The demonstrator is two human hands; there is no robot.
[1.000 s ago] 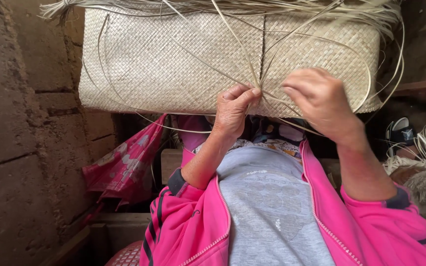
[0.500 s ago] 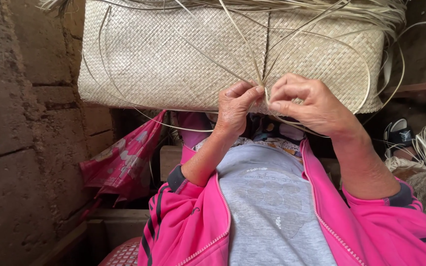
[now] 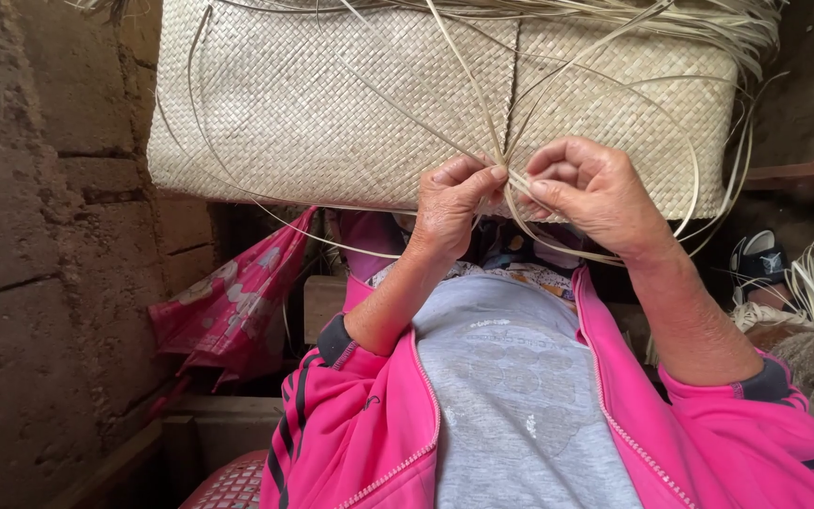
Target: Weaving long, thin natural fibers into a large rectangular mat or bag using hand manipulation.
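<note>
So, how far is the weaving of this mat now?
Most of the woven mat looks finished, tight and even. In hand: the left hand and right hand pinch loose strips at its near edge. Left: the unwoven strips and the frayed far edge.

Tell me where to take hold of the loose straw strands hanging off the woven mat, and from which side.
Pinch the loose strands where they gather into a bunch at the near edge of the woven mat, probably from below, as the left hand and right hand do. There they lie together; farther out they fan apart in thin, springy loops.
</note>
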